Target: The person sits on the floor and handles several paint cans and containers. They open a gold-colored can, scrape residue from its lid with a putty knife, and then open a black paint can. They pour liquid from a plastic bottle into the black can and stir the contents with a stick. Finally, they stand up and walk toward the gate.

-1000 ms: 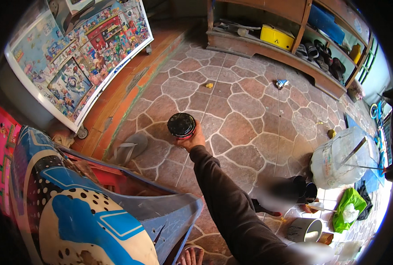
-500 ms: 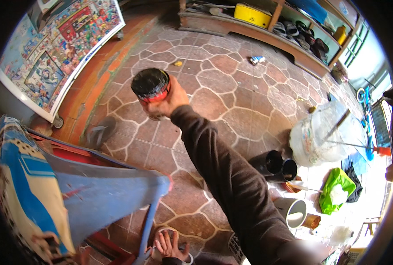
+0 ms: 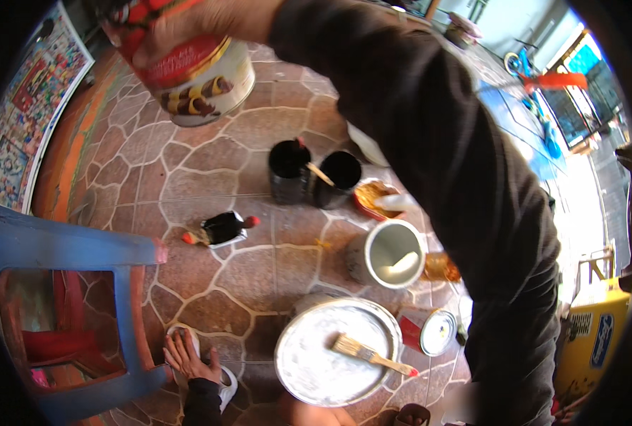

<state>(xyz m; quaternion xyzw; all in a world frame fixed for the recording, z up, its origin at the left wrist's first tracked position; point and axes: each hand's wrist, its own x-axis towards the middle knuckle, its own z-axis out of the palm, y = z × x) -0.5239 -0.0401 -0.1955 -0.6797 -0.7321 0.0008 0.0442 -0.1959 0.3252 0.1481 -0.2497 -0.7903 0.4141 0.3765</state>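
Observation:
A red and cream tin can (image 3: 206,85) with a picture of chocolate rolls on it is held high at the upper left. My right hand (image 3: 209,25) grips it round its upper part, the arm crossing the whole right side in a dark sleeve. What the can holds is out of sight. Low on the left, my left hand (image 3: 190,353) has its fingers spread and holds nothing. It lies beside the blue plastic chair (image 3: 74,238), over something white on the floor.
A paintbrush (image 3: 373,355) lies on a white-smeared bucket lid (image 3: 309,348). Behind stand a pale pail (image 3: 362,259), a tipped red-and-white can (image 3: 426,330), two black containers (image 3: 291,184) and a bowl of orange-brown stuff (image 3: 376,195). A black-coated piece (image 3: 223,227) sits on the tiled floor.
My view has swung to the right and down. The can, held out over the floor before, is now closer and higher in view. My left hand stays spread beside the chair.

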